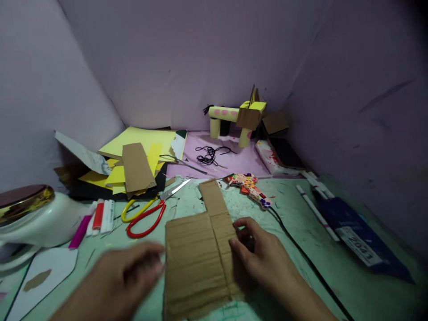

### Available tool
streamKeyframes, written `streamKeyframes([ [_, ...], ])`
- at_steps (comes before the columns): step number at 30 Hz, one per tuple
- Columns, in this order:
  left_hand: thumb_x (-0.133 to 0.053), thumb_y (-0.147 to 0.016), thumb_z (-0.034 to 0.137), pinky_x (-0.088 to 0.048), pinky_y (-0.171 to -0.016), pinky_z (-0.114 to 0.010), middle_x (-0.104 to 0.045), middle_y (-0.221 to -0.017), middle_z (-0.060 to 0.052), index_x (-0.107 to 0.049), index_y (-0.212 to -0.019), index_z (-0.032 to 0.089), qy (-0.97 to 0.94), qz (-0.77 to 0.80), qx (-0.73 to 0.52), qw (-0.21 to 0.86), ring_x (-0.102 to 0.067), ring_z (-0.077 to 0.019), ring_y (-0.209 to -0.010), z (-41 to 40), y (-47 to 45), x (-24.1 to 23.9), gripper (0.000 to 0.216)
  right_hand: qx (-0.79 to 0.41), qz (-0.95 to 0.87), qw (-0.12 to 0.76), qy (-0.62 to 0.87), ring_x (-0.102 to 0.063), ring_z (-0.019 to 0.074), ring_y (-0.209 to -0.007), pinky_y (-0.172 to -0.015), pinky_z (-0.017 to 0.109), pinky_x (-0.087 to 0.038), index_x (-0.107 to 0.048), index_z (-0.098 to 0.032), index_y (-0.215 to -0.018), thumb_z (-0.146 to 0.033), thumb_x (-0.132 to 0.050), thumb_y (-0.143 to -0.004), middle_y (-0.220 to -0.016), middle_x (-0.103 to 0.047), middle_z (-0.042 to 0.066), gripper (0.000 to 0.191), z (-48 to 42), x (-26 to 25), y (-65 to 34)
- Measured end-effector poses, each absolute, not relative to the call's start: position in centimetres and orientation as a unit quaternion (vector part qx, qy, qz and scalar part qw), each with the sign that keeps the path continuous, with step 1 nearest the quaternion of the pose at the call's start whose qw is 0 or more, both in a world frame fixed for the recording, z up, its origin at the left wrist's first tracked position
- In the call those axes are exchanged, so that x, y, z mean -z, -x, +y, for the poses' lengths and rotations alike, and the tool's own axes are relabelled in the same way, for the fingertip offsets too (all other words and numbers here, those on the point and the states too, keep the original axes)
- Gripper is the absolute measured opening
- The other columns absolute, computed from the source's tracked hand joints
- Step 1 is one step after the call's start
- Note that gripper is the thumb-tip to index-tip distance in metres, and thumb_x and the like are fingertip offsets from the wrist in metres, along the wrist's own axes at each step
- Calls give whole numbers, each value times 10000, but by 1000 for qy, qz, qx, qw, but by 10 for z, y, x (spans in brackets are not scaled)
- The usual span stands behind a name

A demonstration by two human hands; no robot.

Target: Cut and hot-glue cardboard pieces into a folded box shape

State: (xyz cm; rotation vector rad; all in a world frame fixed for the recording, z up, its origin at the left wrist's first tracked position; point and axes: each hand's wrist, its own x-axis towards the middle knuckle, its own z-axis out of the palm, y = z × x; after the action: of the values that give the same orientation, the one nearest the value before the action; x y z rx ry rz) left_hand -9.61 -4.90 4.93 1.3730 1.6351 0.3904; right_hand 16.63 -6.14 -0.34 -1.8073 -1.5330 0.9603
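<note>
A brown corrugated cardboard piece [197, 256] lies flat on the green mat in front of me, with a narrow strip sticking out at its far end. My left hand [123, 278] rests at the cardboard's left edge, fingers curled against it and blurred. On the right edge sits my right hand [259, 254], its fingers bent and pressing on the cardboard. Red and yellow handled scissors [149, 211] lie just beyond the left hand.
A patterned glue gun [250, 187] with a black cord [301, 254] lies beyond the right hand. Markers [98, 218] and a white and gold object [30, 214] are at the left. Yellow paper and cardboard scraps [133, 165], black thread [210, 156], a cardboard animal model [237, 118] and a dark folder [354, 232] stand farther off.
</note>
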Motion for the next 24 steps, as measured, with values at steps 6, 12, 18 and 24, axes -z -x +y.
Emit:
streamKeyframes([
  [6, -365, -807, 533, -439, -728, -436, -662, -1064, -207, -508, -1231, 130, -602, 795, -66, 47, -596, -403, -999, 58, 117, -67, 602, -260, -628, 185, 710, -608, 258, -621, -536, 334, -315, -670, -280, -813, -411, -597, -728, -747, -705, 65, 172, -66, -6, -174],
  [12, -338, -793, 609, -450, -723, -500, -618, -1110, -281, -468, -1250, 94, -573, 817, -59, 36, -573, -458, -1033, 84, 129, -51, 701, -412, -560, 229, 681, -546, 202, -541, -481, 299, -341, -608, -219, -643, -463, -529, -770, -571, -620, 43, 286, -59, 9, -182],
  [18, -493, -707, 633, -434, -730, -496, -618, -1108, -281, -579, -1084, 100, -566, 816, -91, 78, -549, -477, -1054, 92, 137, -47, 659, -386, -570, 305, 658, -601, 243, -676, -599, 337, -421, -659, -214, -700, -422, -560, -743, -697, -674, 70, 234, -56, 12, -179],
  [24, -469, -791, 410, -430, -612, -266, -631, -746, -44, -552, -899, 89, -566, 772, -208, 203, -596, -204, -765, 81, 138, -58, 348, -367, -570, 235, 696, -558, 206, -539, -508, 307, -341, -628, -210, -569, -333, -557, -741, -559, -652, 56, 223, -55, 6, -174],
])
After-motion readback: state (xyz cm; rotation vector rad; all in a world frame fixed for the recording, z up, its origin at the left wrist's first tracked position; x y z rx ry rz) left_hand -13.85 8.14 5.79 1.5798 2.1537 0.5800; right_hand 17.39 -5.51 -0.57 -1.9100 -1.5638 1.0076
